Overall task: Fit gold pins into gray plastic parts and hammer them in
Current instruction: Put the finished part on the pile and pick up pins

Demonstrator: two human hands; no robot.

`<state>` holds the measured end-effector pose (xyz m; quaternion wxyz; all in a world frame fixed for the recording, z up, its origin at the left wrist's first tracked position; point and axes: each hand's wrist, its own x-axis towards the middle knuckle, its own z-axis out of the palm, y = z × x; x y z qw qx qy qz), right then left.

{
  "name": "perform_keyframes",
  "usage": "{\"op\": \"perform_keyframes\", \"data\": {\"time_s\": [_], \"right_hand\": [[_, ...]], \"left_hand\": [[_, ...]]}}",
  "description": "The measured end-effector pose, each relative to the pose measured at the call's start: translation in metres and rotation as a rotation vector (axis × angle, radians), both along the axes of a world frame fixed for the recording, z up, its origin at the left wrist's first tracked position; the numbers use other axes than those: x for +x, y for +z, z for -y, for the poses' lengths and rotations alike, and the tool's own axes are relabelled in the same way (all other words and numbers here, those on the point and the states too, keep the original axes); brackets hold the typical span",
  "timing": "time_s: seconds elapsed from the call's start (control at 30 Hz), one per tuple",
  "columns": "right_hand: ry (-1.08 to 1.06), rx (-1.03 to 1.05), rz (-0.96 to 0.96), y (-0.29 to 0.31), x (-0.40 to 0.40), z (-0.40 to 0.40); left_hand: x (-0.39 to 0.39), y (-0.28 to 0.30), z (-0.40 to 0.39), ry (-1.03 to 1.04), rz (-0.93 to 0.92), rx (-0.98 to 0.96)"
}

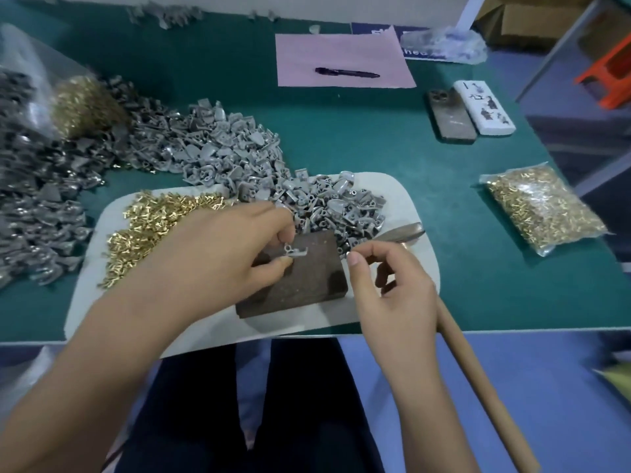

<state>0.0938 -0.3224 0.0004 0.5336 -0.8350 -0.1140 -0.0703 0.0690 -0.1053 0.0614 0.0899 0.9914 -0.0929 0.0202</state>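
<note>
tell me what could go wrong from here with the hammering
The left hand pinches the gray part right on the dark block, so a hammer blow might catch fingertips. The right hand holds something tiny at its fingertips, which could drop into the gray parts pile.

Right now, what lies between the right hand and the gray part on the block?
In the head view, only bare top of the dark block separates the right hand from the gray part, which the left hand pinches.
</note>
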Motion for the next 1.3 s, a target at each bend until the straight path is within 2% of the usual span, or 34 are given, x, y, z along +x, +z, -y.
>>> {"op": "perform_keyframes", "data": {"time_s": [0.1, 0.37, 0.5, 0.57, 0.67, 0.8, 1.1, 1.3], "right_hand": [[0.007, -0.039, 0.028, -0.001, -0.002, -0.004], [0.039, -0.045, 0.034, 0.006, -0.008, -0.009], [0.058, -0.227, 0.184, 0.013, -0.010, -0.013], [0.105, -0.234, 0.209, 0.016, -0.010, -0.019], [0.216, -0.241, 0.176, 0.020, -0.009, -0.030], [0.291, -0.373, 0.163, 0.024, -0.004, -0.041], [0.332, -0.746, 0.289, 0.044, 0.001, -0.052], [0.317, -0.785, 0.247, 0.050, 0.002, -0.053]], "left_hand": [[-0.006, -0.002, -0.007, 0.052, -0.036, -0.018], [-0.022, -0.025, -0.014, 0.091, -0.112, -0.280], [-0.036, -0.032, -0.019, 0.099, -0.136, -0.449], [-0.038, -0.035, -0.018, 0.113, -0.108, -0.495], [-0.038, -0.039, -0.011, 0.144, -0.013, -0.498], [-0.035, -0.045, -0.004, 0.190, 0.082, -0.527], [-0.036, -0.045, 0.001, 0.253, 0.079, -0.567], [-0.038, -0.046, 0.005, 0.284, 0.117, -0.593]]}}
